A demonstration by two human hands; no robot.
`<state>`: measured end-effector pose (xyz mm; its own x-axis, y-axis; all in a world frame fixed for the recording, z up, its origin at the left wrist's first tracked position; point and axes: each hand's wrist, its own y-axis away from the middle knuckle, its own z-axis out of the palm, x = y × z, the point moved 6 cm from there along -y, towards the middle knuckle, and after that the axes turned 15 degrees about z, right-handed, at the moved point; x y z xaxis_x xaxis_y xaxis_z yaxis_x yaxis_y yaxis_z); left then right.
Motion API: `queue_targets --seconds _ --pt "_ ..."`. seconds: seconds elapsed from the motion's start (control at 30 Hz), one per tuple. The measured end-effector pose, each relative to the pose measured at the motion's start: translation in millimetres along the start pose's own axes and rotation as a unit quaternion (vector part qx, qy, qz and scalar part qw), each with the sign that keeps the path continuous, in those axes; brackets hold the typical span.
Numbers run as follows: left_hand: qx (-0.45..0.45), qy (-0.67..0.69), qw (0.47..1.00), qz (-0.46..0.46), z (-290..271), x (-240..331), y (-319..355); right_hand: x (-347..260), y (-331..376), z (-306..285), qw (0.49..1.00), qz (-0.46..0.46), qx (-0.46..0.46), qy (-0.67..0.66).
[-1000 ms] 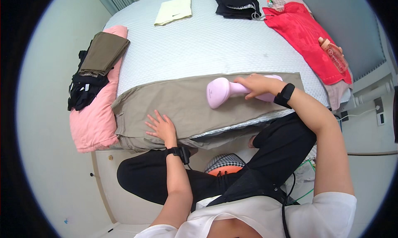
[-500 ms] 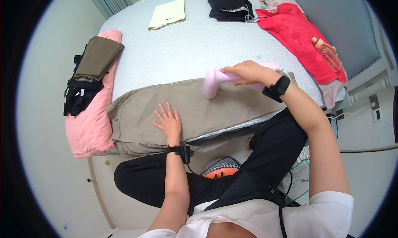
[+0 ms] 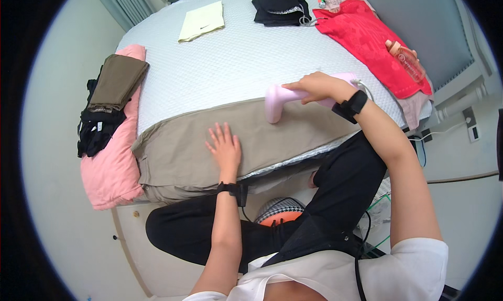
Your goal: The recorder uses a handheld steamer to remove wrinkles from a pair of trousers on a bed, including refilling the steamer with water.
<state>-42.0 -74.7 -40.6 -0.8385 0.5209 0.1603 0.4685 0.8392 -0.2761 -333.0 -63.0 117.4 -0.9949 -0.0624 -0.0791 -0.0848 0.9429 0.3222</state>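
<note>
Khaki trousers (image 3: 183,138) lie lengthwise along the near edge of the bed, one part hanging over the side. My left hand (image 3: 226,149) rests flat on their middle, fingers spread and holding nothing. In my right hand (image 3: 319,87) is a pale pink handheld garment steamer (image 3: 273,104), gripped by its handle. Its wide head points left and is over the cloth of the trouser leg; whether it touches cannot be made out. A pale cord (image 3: 367,87) runs from the handle's right end.
Folded brown trousers (image 3: 119,81) and black clothing (image 3: 99,128) lie on a pink pillow (image 3: 107,175) at the left. Farther back are a folded cream garment (image 3: 201,22) and a folded black one (image 3: 281,8). A bottle (image 3: 408,64) rests on red cloth (image 3: 361,39) at right.
My left hand has slid a little to the right along the trousers. The steamer has shifted slightly right, still in my right hand. The whole view has turned a little.
</note>
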Motion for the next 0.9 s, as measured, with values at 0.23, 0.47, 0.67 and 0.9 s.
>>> queue_targets --seconds 0.23,0.47,0.67,0.9 --pt "-0.025 -0.019 0.999 0.042 7.1 21.5 -1.0 -8.8 -10.0 -2.1 0.999 -0.038 0.004 -0.022" --pt "-0.022 -0.016 0.999 0.034 9.4 20.0 0.6 48.4 27.5 -1.7 0.999 0.033 -0.022 -0.008" --pt "-0.001 -0.035 0.999 0.038 11.1 19.3 1.5 73.1 44.6 5.2 0.998 0.064 -0.025 0.006" --pt "0.003 -0.038 0.998 0.052 8.8 22.6 -0.9 32.5 26.1 15.0 0.998 0.012 -0.017 -0.058"
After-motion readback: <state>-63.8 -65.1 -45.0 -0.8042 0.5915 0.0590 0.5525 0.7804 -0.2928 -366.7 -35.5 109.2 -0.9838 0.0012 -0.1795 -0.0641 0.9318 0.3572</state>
